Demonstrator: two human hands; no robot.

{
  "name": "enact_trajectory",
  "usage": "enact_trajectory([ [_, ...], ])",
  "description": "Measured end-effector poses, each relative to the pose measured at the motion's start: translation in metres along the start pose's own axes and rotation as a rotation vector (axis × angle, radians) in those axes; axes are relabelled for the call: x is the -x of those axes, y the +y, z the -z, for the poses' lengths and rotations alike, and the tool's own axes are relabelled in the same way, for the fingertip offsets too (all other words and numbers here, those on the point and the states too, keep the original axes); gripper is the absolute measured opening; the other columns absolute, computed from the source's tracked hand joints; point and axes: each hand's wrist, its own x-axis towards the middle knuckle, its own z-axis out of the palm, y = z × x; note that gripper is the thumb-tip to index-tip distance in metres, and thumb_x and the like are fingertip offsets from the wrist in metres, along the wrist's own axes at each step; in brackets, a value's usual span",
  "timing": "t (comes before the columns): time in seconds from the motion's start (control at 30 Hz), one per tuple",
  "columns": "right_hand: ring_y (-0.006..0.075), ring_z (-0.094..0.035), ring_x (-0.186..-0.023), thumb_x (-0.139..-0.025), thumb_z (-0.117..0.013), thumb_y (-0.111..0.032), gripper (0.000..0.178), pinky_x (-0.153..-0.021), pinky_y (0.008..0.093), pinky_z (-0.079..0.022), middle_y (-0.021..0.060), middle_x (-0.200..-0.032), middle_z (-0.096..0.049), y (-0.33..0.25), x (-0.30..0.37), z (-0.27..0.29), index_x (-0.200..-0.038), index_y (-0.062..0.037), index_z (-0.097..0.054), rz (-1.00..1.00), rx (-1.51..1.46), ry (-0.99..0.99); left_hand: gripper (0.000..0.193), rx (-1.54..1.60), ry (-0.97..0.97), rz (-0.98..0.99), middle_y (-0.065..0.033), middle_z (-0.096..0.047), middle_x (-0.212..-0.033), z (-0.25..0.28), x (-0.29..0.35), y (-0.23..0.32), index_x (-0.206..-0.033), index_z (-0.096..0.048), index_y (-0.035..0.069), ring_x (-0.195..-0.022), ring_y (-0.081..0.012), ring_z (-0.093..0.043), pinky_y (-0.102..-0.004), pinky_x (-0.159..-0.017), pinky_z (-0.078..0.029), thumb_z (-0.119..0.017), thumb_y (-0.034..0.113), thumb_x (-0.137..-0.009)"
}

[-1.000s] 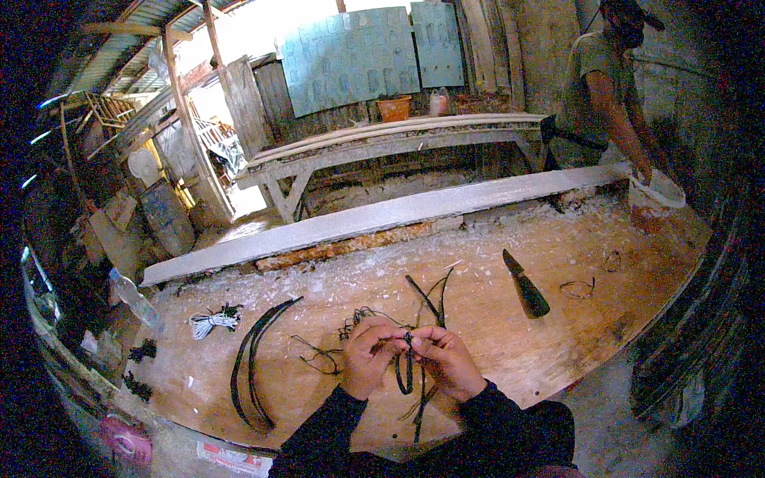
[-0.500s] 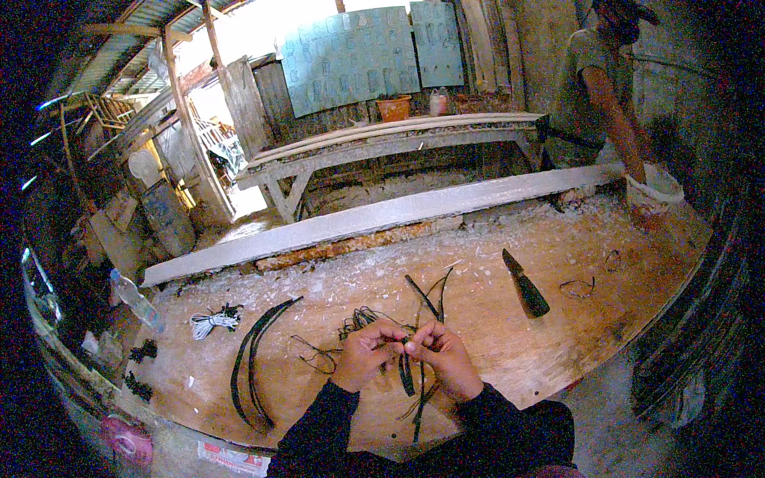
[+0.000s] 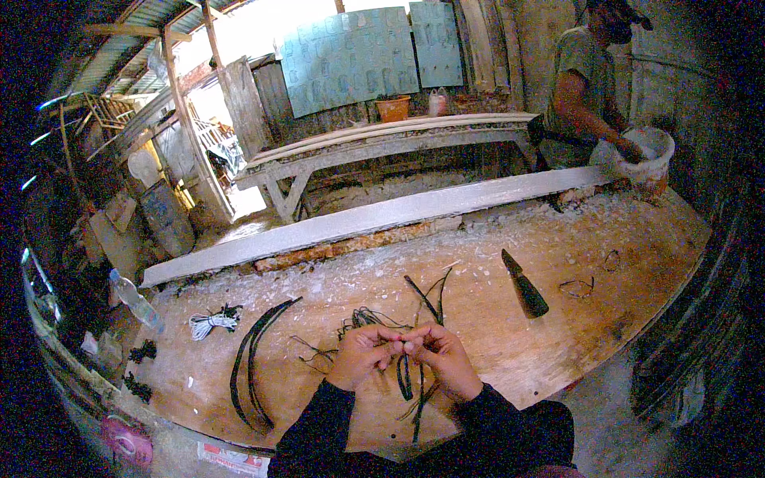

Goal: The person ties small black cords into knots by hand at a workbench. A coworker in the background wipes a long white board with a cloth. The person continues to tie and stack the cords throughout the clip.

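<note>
My left hand point(image 3: 365, 355) and my right hand point(image 3: 443, 362) meet above the plywood tabletop, fingertips pinched together. Between them they grip a black strip point(image 3: 405, 381), folded so that its ends hang below the fingers. The exact spot where it is pinched is partly covered by the fingertips. Beyond my left hand lies a tangle of thin black cord point(image 3: 368, 316), partly hidden. More dark strips point(image 3: 434, 299) cross on the wood past my right hand and run under it. Left of my hands, long curved black strips point(image 3: 249, 358) lie side by side.
A knife point(image 3: 524, 285) lies to the right. Thin cord loops point(image 3: 577, 287) are beyond it. A white cord bundle point(image 3: 213, 322) and a plastic bottle point(image 3: 135, 299) are at left. A long pale board point(image 3: 382, 215) spans the far edge. A co-worker point(image 3: 586, 88) handles a white bucket point(image 3: 655, 159).
My hands stay nearly in place, with small finger shifts on the strip. At the far right, the co-worker's bucket has moved away and to the left, and their arm with it.
</note>
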Motion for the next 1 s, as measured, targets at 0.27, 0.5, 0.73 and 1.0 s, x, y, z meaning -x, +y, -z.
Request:
enact_trajectory([
  [0.27,0.0062,-0.049,-0.067,-0.076,-0.062,-0.013,0.017,-0.062,0.0201,-0.04,-0.0003,-0.077,-0.058,0.002,0.001,-0.003,-0.09,-0.0038,-0.058,0.059,0.251,0.071,0.004,0.141,-0.012,-0.121,-0.0056,-0.06,-0.076,0.0,-0.001,-0.007,-0.081,-0.054,0.002,-0.045,-0.0057,-0.046,-0.018,-0.038,-0.037,-0.056,0.003,-0.078],
  [0.5,0.0065,-0.048,-0.065,-0.075,-0.062,-0.01,0.023,-0.062,0.0203,-0.04,-0.0013,-0.073,-0.056,-0.001,0.006,-0.01,-0.096,-0.0024,-0.059,0.111,0.339,0.173,0.005,0.092,0.074,-0.168,-0.0065,-0.06,-0.08,-0.007,0.001,-0.006,-0.084,-0.052,0.003,-0.05,-0.0066,-0.049,-0.0189,-0.041,-0.039,-0.052,0.001,-0.08],
  [0.73,0.0067,-0.048,-0.063,-0.074,-0.062,-0.009,0.021,-0.059,0.0209,-0.04,-0.0011,-0.07,-0.056,-0.003,0.005,-0.007,-0.094,-0.0031,-0.061,0.102,0.418,0.139,0.004,0.053,0.087,-0.253,-0.0032,-0.056,-0.074,-0.011,0.0,-0.008,-0.086,-0.051,0.004,-0.055,-0.0071,-0.05,-0.0191,-0.045,-0.04,-0.052,0.004,-0.081],
  [1.0,0.0107,-0.051,-0.058,-0.068,-0.055,-0.003,0.024,-0.051,0.0233,-0.039,0.0063,-0.067,-0.058,-0.002,0.0,-0.005,-0.091,-0.0043,-0.061,0.262,0.68,0.132,0.003,-0.567,0.206,-0.567,-0.002,-0.053,-0.075,-0.009,-0.004,-0.012,-0.084,-0.05,0.004,-0.055,-0.0083,-0.05,-0.0217,-0.049,-0.042,-0.051,0.006,-0.082],
])
